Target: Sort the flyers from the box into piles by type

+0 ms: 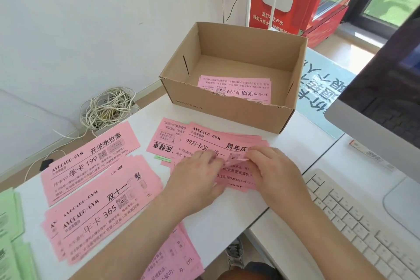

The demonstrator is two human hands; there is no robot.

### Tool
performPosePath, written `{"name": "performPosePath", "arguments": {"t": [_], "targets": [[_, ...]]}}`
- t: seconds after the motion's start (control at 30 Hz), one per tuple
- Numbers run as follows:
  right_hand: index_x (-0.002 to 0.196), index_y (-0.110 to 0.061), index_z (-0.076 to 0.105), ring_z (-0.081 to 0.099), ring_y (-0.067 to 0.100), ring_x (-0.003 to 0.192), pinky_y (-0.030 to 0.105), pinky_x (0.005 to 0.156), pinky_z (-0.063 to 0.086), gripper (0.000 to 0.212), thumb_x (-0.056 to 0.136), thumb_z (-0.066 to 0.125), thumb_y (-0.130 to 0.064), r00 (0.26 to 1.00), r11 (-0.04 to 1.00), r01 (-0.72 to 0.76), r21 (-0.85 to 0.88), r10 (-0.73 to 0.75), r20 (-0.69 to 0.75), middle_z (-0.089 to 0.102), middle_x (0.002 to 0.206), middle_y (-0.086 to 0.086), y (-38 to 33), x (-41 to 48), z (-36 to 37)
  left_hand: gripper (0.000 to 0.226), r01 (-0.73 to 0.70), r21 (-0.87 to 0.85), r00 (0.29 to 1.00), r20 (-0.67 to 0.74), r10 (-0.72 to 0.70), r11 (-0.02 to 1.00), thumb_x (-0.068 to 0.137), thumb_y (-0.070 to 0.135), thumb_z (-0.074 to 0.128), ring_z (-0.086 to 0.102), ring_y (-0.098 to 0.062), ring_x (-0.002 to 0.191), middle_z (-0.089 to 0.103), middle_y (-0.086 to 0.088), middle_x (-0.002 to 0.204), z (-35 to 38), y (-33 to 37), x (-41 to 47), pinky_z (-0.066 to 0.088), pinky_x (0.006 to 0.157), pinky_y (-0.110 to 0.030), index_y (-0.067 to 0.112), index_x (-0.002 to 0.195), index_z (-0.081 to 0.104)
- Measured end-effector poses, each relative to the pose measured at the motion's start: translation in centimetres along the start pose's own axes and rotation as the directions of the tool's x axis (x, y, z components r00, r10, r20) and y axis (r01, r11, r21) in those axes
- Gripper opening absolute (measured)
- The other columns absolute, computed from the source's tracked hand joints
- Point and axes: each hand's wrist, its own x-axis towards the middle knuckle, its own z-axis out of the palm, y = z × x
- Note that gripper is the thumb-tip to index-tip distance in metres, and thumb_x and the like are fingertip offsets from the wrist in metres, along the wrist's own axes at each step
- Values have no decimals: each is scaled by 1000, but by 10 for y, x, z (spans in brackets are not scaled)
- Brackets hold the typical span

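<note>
An open cardboard box [227, 107] stands on the white table, with a few pink flyers [241, 88] lying inside. In front of it is a loose pile of pink anniversary flyers [204, 141]. My left hand [200, 175] rests on this pile with fingers bent at a flyer's edge. My right hand [270, 166] pinches the lifted edge of a flyer in the same pile. To the left lie a pink 199 flyer pile [91, 159] and a pink 365 flyer pile [100, 211]. More pink flyers [175, 257] hang over the table's near edge.
Green flyers [11, 223] lie at the far left. A white keyboard [363, 223] and a monitor [381, 102] sit on the right. A coil of cables [109, 109] lies on the floor behind the table. A small green slip [162, 158] is beside the central pile.
</note>
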Motion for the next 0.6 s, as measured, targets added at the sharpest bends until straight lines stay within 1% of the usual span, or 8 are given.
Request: {"name": "performPosePath", "arguments": {"t": [0.07, 0.13, 0.2, 0.27, 0.33, 0.4, 0.47, 0.6], "targets": [[118, -23, 59, 54, 25, 113, 41, 86, 51, 27, 93, 51, -30, 999, 999, -34, 31, 34, 6, 57, 128, -1, -3, 3, 1, 9, 33, -92, 997, -67, -39, 995, 79, 28, 64, 62, -20, 67, 64, 5, 79, 12, 1, 4, 44, 44, -27, 20, 82, 64], [143, -27, 30, 34, 20, 134, 36, 102, 40, 61, 90, 58, -39, 984, 990, -134, 47, 128, 126, 29, 152, 0, -1, 4, -4, 8, 126, -157, 975, -161, -152, 980, 80, 14, 68, 57, -25, 47, 60, 1, 58, 20, 1, 6, 31, 40, -24, 15, 79, 60], [147, -28, 11, 24, 19, 139, 35, 105, 36, 87, 82, 64, -51, 946, 983, -174, -59, 183, 266, 15, 156, 1, 6, 5, -10, 9, 285, -316, 904, -225, -364, 905, 90, 11, 56, 56, -32, 44, 58, -8, 53, 18, -2, 6, 29, 45, -26, 8, 98, 59], [146, -27, 7, 19, 20, 140, 36, 106, 36, 95, 77, 65, -59, 910, 976, -126, -176, 184, 372, 13, 155, 2, 12, 3, -12, 33, 362, -502, 855, -156, -494, 786, 96, 13, 49, 59, -37, 58, 63, -14, 69, 10, -3, 5, 35, 54, -32, 9, 129, 46], [147, -27, 9, 19, 21, 140, 37, 106, 36, 96, 75, 65, -59, 877, 969, -58, -241, 164, 451, 14, 155, 4, 14, 2, -9, 59, 292, -613, 856, -174, -487, 734, 95, 16, 50, 58, -30, 67, 64, -5, 87, 9, -1, 2, 32, 61, -28, 30, 146, 23], [144, -28, 15, 26, 23, 134, 37, 101, 38, 91, 75, 67, -55, 872, 960, -24, -277, 155, 464, 21, 150, 6, 12, 2, -6, 77, 171, -637, 865, -269, -424, 752, 94, 14, 52, 60, -30, 86, 60, -2, 122, 6, 0, 1, 33, 68, -19, 53, 143, 7], [142, -26, 20, 35, 25, 127, 36, 95, 41, 82, 78, 65, -50, 884, 947, 3, -322, 148, 444, 31, 143, 7, 11, 5, -4, 80, 110, -566, 886, -317, -339, 817, 94, 9, 52, 59, -36, 102, 47, -4, 143, 10, -3, 3, 44, 80, -26, 60, 140, 11], [130, -21, 36, 48, 27, 109, 35, 80, 44, 47, 87, 52, -30, 918, 917, 76, -391, 88, 387, 47, 124, 8, 8, 10, -3, 43, 39, -282, 955, -272, -119, 959, 86, 16, 47, 65, -26, 73, 65, 3, 101, 14, -8, 6, 50, 45, -34, 39, 122, 46]]}}
